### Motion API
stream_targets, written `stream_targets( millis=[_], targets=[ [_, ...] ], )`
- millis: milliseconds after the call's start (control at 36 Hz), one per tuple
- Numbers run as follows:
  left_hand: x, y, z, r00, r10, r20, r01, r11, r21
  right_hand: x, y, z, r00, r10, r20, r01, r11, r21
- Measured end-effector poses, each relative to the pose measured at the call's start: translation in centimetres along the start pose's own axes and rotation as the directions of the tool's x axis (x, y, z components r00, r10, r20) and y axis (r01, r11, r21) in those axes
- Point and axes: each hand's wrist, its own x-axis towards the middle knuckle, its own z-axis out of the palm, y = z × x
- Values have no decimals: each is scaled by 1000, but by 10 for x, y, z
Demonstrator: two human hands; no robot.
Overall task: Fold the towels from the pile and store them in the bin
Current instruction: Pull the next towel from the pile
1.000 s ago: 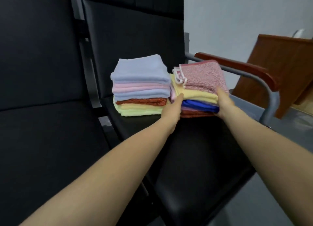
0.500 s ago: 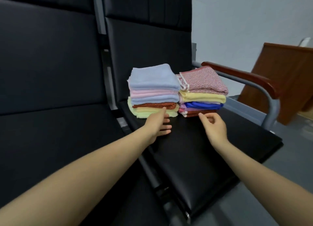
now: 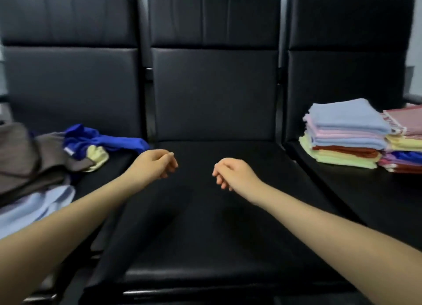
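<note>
While both hands hang empty over the middle seat [image 3: 205,213], the next towel has to come from the left. Unfolded pile [image 3: 34,167] sits on the left seat — brown, pale blue, a blue towel [image 3: 102,140] trailing right toward the seat gap. Left hand [image 3: 155,166] is loosely curled, holding nothing, and is clearly the nearer one; the blue towel lies just left and slightly far of it. Right hand [image 3: 233,173] — same loose curl, empty. Folded stacks [image 3: 344,135] sit on the right seat, well apart. No bin in view.
</note>
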Motion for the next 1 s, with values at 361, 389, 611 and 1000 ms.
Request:
stream_targets(
  millis=[361,389,611,1000],
  targets=[
    [-58,-118,-179,895,-74,-440,158,975,158,68,-51,200,983,-23,180,7,996,88],
    [-59,-121,-188,861,-46,-507,146,976,160,75,-57,209,984,-20,179,2,995,101],
    [-63,-169,-250,651,-50,-757,310,928,205,109,-132,294,964,-158,215,133,983,128],
    [-63,-242,-281,551,-468,-691,530,836,-143,145,-204,397,951,-203,235,167,972,165]
  ],
)
